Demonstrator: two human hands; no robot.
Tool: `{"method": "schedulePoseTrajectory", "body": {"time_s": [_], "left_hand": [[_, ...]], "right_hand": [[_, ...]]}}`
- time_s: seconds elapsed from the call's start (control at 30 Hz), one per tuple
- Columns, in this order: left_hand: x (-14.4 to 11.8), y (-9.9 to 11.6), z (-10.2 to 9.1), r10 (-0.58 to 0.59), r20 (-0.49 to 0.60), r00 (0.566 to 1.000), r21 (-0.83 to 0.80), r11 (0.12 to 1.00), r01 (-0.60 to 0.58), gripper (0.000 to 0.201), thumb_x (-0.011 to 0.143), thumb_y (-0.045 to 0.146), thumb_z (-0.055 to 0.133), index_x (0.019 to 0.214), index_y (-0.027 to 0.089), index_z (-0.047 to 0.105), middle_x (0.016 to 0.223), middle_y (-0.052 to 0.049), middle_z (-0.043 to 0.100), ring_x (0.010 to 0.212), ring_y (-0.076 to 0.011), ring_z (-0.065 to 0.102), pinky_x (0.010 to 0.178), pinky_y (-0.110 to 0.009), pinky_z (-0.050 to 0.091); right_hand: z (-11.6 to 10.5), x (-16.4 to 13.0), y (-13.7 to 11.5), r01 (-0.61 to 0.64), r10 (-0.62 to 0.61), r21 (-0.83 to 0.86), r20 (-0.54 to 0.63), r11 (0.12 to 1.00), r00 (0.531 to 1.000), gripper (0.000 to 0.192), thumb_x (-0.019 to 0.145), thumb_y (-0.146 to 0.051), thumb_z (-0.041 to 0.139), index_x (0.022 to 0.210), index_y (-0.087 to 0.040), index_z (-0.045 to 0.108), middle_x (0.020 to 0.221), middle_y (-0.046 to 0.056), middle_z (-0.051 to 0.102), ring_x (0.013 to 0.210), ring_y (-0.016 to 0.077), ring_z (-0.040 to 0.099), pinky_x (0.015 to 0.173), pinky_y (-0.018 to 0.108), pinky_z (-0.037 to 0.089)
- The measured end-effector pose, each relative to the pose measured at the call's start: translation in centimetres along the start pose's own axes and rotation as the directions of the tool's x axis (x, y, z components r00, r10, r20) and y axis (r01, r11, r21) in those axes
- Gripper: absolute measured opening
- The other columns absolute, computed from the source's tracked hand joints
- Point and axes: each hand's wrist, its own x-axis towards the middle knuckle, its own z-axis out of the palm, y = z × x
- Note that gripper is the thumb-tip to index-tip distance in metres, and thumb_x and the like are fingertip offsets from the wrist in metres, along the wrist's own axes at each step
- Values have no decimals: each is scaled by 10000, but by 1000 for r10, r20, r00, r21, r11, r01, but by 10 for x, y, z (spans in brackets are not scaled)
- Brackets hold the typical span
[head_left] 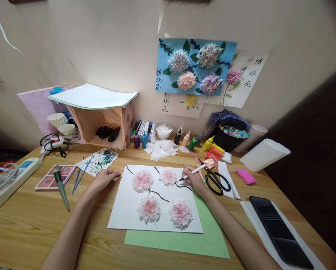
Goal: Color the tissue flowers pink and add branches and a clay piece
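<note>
On the desk lies a white sheet of paper with several pink-and-white ruffled paper flowers on it and dark curved lines drawn between them. My right hand grips a white marker. Its dark tip points left, close above a line near the upper right flower; whether it touches the paper I cannot tell. Left of the sheet, my left hand rests on the desk, fingers extended towards the paper's edge, with no held thing visible. A green sheet lies partly under the white one.
Black-handled scissors lie just right of my right hand. Paint bottles, white tissue pieces and markers line the back. A brush and palette sit left, a phone right. Flower artwork hangs on the wall.
</note>
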Motion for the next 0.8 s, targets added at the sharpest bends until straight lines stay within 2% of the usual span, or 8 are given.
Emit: {"method": "schedulePoseTrajectory", "body": {"time_s": [0.13,0.27,0.37,0.47,0.57,0.67,0.73,0.8], "left_hand": [[-5,8,-2,-85,130,988,-5,996,86,522,544,693,593,515,175,540,439,46,389,445,-96,286,482,-254,161],[-6,13,4,-33,183,983,-56,997,44,525,540,678,629,521,179,468,454,67,336,450,-77,228,487,-248,127],[-8,14,12,15,257,966,-145,989,24,503,585,652,641,578,174,485,490,63,387,468,-83,291,488,-234,171],[-9,11,17,66,325,943,-204,979,1,468,648,627,623,679,163,573,617,17,551,558,-123,450,533,-231,293],[-5,5,18,94,322,942,-200,979,-29,456,650,610,634,712,158,628,707,-21,634,636,-164,531,581,-247,362],[2,-1,18,112,261,959,-211,976,-57,474,601,623,659,671,155,638,694,-39,655,639,-187,555,572,-262,385],[5,-3,17,125,204,971,-242,967,-74,488,552,627,684,659,152,650,690,-49,665,647,-201,568,578,-274,403],[7,-4,17,135,149,979,-274,958,-91,489,524,622,700,643,150,653,673,-48,663,642,-198,565,583,-276,409]], "right_hand": [[2,-1,-3,20,-20,-7,0,1000,1000,344,755,-462,584,570,-194,470,581,-21,486,553,120,415,557,258,336],[1,2,1,41,-41,11,-11,999,999,338,759,-461,571,572,-190,493,583,-21,481,560,120,418,551,255,330],[0,3,3,56,-56,35,-13,998,998,361,756,-482,568,557,-189,499,573,-19,470,548,116,404,528,251,323],[0,3,1,76,-74,62,-32,995,997,398,747,-518,571,536,-188,497,567,-16,459,535,111,394,509,246,323],[0,3,0,101,-95,81,-72,992,993,431,740,-558,563,529,-188,496,558,-12,456,519,111,402,485,245,326],[-3,3,2,157,-142,75,-168,985,976,439,749,-565,550,530,-192,480,543,-12,449,493,109,396,464,247,321],[-7,2,4,225,-203,49,-278,973,939,437,780,-555,515,536,-199,448,540,-21,428,484,105,375,463,248,310],[-12,1,7,298,-273,1,-397,955,876,430,823,-545,451,561,-206,417,559,-25,410,499,108,365,477,249,310]]}}
